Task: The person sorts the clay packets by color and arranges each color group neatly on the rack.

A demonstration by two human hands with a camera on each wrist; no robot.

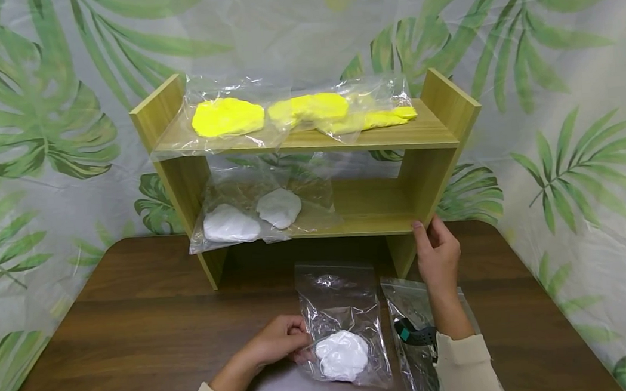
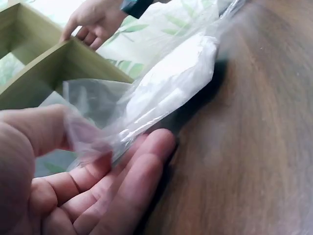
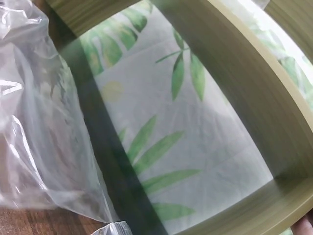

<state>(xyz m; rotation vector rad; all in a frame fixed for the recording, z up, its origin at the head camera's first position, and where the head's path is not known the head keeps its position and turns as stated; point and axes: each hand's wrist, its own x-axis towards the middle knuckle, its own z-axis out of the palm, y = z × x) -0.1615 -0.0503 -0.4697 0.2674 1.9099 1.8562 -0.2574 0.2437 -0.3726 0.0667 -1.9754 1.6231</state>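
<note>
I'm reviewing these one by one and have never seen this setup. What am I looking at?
There is no machine here, just a person's bare hands. The widest picture comes from a camera on the head; the others come from cameras on the left and right wrists. On the brown table stands a wooden shelf unit, with bagged yellow lumps on top and bagged white lumps one level below. The left hand pinches the edge of a clear bag containing a white lump. The right hand holds the unit's right side. A second clear bag lies partly beneath the right forearm.
</note>
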